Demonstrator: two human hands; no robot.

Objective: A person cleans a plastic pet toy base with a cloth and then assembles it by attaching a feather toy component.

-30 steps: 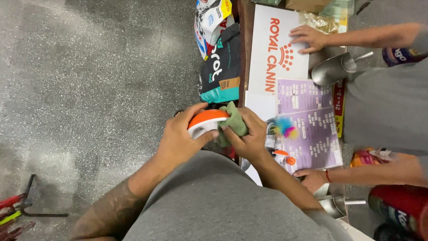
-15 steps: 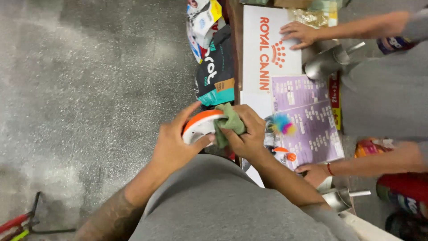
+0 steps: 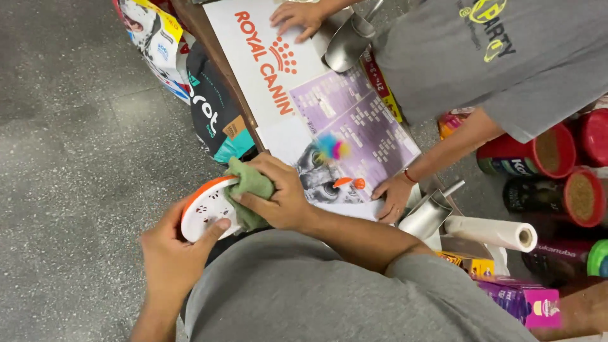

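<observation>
hands 2 | 1 orange-rimmed white dish (image 3: 206, 206) | 1 green cloth (image 3: 251, 190)

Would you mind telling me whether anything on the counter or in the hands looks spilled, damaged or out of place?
Nothing stands out. The left hand holds a white and orange dish while the right hand presses a green cloth to it; no spill shows.

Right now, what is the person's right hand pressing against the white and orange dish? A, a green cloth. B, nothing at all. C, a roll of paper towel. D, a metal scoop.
A: the right hand bunches a green cloth against the rim of the white and orange dish, which the left hand holds from below.
</observation>
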